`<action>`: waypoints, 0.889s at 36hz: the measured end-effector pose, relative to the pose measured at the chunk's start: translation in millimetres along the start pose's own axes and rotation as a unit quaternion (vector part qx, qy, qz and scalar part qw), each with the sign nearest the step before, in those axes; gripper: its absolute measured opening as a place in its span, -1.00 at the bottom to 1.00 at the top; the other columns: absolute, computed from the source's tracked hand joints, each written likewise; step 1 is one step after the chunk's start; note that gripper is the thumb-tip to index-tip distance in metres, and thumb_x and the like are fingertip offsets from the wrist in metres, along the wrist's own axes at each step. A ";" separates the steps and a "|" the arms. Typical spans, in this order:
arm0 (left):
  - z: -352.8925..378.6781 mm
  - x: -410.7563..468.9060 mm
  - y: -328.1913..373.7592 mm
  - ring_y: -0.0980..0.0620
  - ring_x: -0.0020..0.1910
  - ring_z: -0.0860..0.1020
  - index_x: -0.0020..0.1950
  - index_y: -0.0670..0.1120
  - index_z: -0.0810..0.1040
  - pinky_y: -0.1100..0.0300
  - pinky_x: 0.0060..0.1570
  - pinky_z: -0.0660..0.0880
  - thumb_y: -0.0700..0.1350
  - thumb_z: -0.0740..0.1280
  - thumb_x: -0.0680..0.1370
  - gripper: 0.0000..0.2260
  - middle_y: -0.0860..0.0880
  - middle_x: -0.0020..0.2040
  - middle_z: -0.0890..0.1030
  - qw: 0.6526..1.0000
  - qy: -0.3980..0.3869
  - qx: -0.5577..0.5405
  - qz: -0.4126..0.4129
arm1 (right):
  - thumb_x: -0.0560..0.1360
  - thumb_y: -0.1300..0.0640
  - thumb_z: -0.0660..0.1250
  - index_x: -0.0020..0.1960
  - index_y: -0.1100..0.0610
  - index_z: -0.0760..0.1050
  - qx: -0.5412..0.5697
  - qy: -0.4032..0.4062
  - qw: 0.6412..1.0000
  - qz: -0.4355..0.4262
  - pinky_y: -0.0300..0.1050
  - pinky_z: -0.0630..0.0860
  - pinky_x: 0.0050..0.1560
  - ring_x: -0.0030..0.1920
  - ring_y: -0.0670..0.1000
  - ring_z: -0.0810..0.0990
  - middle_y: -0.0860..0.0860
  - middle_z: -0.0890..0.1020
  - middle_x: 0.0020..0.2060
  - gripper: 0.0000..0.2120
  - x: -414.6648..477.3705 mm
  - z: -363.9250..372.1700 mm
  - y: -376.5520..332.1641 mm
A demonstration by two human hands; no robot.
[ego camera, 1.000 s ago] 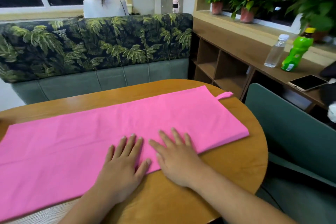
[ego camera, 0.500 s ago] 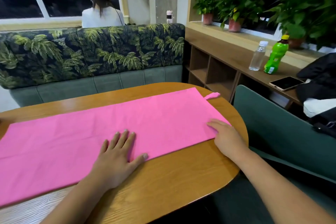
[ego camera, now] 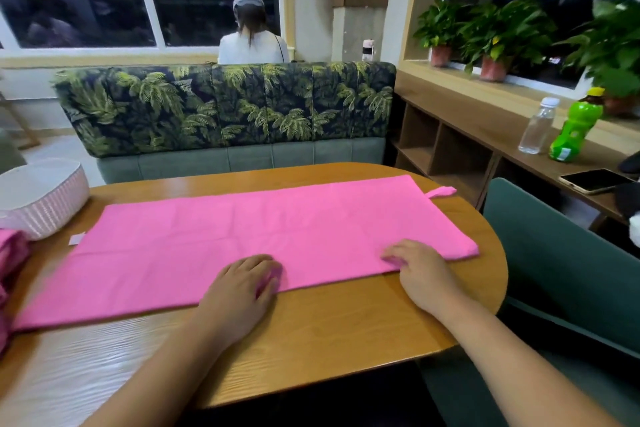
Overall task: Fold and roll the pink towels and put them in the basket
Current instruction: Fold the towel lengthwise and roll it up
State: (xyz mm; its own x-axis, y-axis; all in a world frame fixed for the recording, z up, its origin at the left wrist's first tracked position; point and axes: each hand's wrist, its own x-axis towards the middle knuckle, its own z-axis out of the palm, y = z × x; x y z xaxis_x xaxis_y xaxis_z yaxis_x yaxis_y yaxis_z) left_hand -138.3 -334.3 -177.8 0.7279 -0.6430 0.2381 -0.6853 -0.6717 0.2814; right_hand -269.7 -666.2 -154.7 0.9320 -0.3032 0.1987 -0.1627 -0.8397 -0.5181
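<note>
A long pink towel [ego camera: 263, 239], folded into a flat strip, lies across the wooden table [ego camera: 346, 329], with a small hanging loop at its far right corner. My left hand [ego camera: 239, 291] is at the middle of the towel's near edge, its fingers curled over the cloth. Further right on the same edge, my right hand [ego camera: 420, 272] pinches the cloth with curled fingers and thumb. A white ribbed basket [ego camera: 45, 201] stands at the table's far left. Beside it, at the frame's left edge, lies more pink towel cloth [ego camera: 10, 253].
A leaf-patterned bench [ego camera: 225, 107] runs behind the table and a green chair [ego camera: 561, 253] stands to the right. A wooden shelf on the right holds a clear bottle [ego camera: 536, 126], a green bottle [ego camera: 573, 132] and a phone [ego camera: 594, 179]. A person sits beyond the bench, back turned.
My right hand slid left from the towel's right end along the near edge. Both hands went from flat on the cloth to curled fingers at its edge. The basket has come into view.
</note>
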 end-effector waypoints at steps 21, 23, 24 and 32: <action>-21.4 -8.5 -3.0 0.08 0.03 0.54 0.11 0.12 0.61 0.09 0.02 0.53 0.18 0.22 0.68 -0.77 0.18 0.05 0.59 0.987 0.037 0.053 0.150 | 0.56 -0.03 0.28 0.02 -0.13 0.65 -0.005 -0.049 0.979 -0.199 -0.20 0.47 0.08 0.06 -0.21 0.45 -0.27 0.52 -0.07 -0.83 -10.9 53.4 -81.8; -17.6 -3.1 1.1 0.05 -0.02 0.54 0.06 0.09 0.60 0.07 -0.07 0.55 0.15 0.20 0.69 -0.77 0.13 0.01 0.59 0.982 0.051 0.078 0.166 | 0.61 -0.15 0.26 0.01 -0.13 0.61 -0.018 -0.053 0.978 -0.201 -0.21 0.46 0.05 0.04 -0.22 0.41 -0.27 0.49 -0.08 -0.82 -10.7 53.8 -82.8; -15.1 -1.5 2.9 0.03 -0.05 0.55 0.04 0.07 0.60 0.05 -0.11 0.55 0.13 0.20 0.69 -0.77 0.12 -0.02 0.59 0.980 0.063 0.085 0.171 | 0.62 -0.19 0.25 0.01 -0.14 0.59 -0.022 -0.053 0.978 -0.203 -0.21 0.45 0.04 0.03 -0.23 0.40 -0.27 0.48 -0.09 -0.80 -10.6 54.1 -82.6; -11.5 -1.2 1.9 0.10 -0.04 0.53 0.03 0.10 0.55 0.19 -0.06 0.47 0.14 0.21 0.68 -0.81 0.16 -0.04 0.58 0.988 0.091 0.028 0.121 | 0.54 -0.19 0.32 0.09 -0.15 0.60 -0.045 -0.028 0.967 -0.247 -0.20 0.47 0.00 0.02 -0.22 0.42 -0.26 0.46 -0.08 -0.80 8.4 60.4 -89.6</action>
State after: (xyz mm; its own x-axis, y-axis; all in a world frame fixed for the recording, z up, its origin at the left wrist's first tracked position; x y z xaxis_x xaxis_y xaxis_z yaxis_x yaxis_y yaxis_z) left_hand -140.2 -330.6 -166.9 0.5302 -0.7147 0.4561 -0.8366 -0.5285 0.1443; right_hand -227.7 -566.3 -156.9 0.9191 0.1686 0.3562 0.2820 -0.9127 -0.2958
